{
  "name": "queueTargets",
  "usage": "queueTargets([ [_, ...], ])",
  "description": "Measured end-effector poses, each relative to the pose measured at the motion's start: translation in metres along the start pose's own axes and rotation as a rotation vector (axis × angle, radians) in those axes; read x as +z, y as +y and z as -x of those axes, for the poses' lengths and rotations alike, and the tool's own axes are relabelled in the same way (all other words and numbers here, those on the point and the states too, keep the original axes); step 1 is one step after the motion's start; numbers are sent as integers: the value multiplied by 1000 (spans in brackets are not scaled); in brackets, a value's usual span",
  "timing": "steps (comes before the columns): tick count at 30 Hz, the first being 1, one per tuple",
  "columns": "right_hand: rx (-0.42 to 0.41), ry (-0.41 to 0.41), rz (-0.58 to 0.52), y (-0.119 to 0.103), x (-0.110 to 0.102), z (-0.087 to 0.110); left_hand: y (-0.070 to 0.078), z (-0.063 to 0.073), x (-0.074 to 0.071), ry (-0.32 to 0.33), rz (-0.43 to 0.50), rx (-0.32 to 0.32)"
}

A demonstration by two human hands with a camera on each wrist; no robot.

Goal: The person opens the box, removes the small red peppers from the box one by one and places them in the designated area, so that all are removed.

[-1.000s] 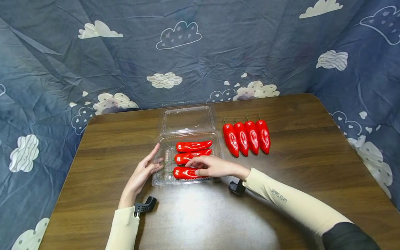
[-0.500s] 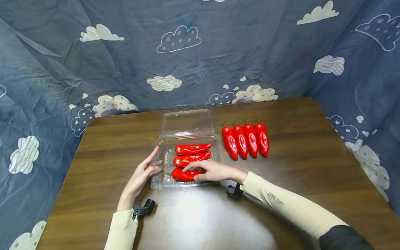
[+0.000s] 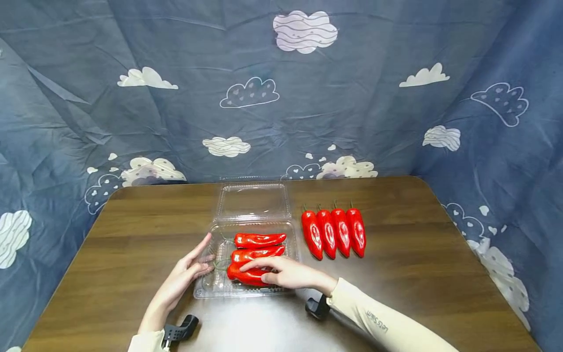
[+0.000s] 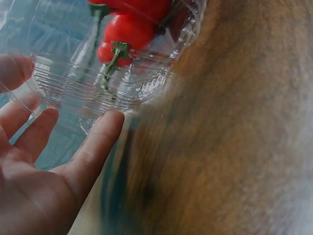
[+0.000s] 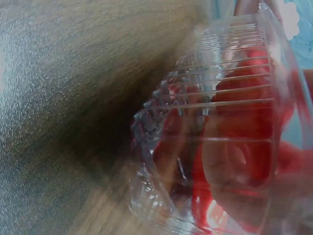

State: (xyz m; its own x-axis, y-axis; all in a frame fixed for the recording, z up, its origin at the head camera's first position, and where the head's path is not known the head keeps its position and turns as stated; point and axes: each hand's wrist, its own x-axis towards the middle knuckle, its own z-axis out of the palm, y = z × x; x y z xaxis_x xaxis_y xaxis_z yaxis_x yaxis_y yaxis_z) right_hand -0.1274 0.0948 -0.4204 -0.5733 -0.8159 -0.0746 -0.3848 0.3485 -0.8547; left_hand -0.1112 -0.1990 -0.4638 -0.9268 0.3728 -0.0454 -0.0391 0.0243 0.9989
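A clear plastic clamshell box (image 3: 220, 295) lies on the table, lid (image 3: 252, 201) folded back. Inside it, three red chili peppers lie crosswise with stems to the left: a far one (image 3: 259, 240), a middle one (image 3: 252, 254) and a near one (image 3: 246, 275). My right hand (image 3: 292, 273) pinches the near pepper from above, thumb on the near side; the pepper slants a little, close against the middle one. My left hand (image 3: 182, 278) has its fingers spread at the box's left wall. In the left wrist view, the fingertips (image 4: 115, 120) touch that ribbed wall.
Several more red peppers (image 3: 326, 233) lie side by side on the wooden table (image 3: 396, 274), right of the box, stems pointing away. A blue cloud-patterned cloth (image 3: 246, 49) hangs behind the table's far edge.
The head view has tilted up, so everything sits lower. The near pepper, held by my right hand, has turned and moved closer to the middle one. My left hand stays at the box's side.
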Motion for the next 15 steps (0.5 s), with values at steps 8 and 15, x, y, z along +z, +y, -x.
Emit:
queueTargets([
  [8,5,34,-98,-4,-8,5,0,-2,0,-9,20,21],
  [15,37,66,-157,-3,-14,10,-1,1,2,-4,33,20],
])
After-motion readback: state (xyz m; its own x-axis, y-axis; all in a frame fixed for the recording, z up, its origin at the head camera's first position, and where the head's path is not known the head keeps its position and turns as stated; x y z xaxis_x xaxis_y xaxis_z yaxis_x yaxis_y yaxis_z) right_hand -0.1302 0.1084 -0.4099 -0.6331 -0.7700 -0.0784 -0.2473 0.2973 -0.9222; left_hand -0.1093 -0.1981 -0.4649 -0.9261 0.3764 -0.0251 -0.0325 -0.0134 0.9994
